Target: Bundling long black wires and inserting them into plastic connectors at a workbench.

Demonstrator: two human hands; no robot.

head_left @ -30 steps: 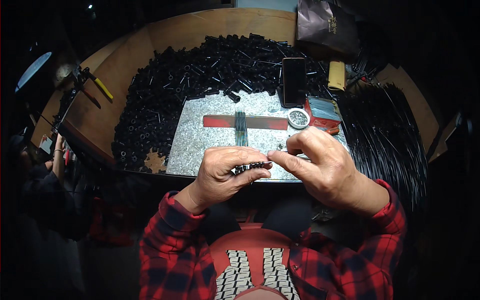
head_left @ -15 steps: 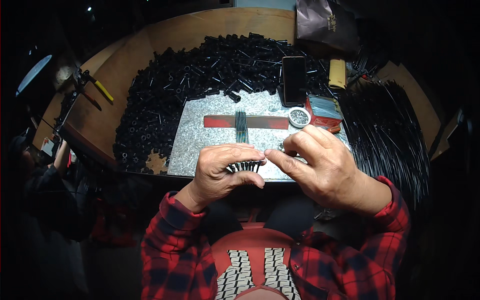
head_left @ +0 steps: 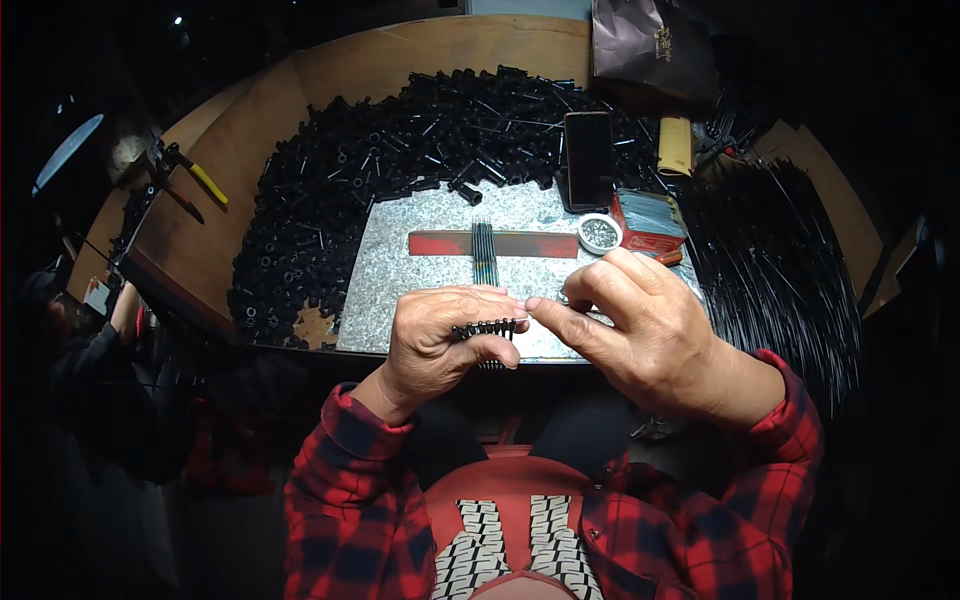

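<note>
My left hand (head_left: 435, 325) grips a row of thin dark rods (head_left: 484, 240) by their near ends, thumb below and fingers above. Their dark knobbed ends show side by side between thumb and fingers. Further off, the rods rest across a flat red and dark bar (head_left: 440, 244) on a speckled grey plate (head_left: 385, 265). Close by on the right, my right hand (head_left: 645, 325) is closed, one fingertip at the row's right end by the left fingertips. Something small and shiny partly shows within its curled fingers; I cannot make out what it is.
A heap of black tubular parts (head_left: 300, 220) fills the wooden-walled tray (head_left: 450, 45). Right of the plate's middle are a white dish of small bits (head_left: 600, 233), a red box (head_left: 650, 240), a phone (head_left: 588, 160) and long black rods (head_left: 780, 270). Yellow-handled pliers (head_left: 205, 180) hang left.
My left hand has tilted slightly, and the rod ends in it have shifted a little left. My right fingertip stays close beside them.
</note>
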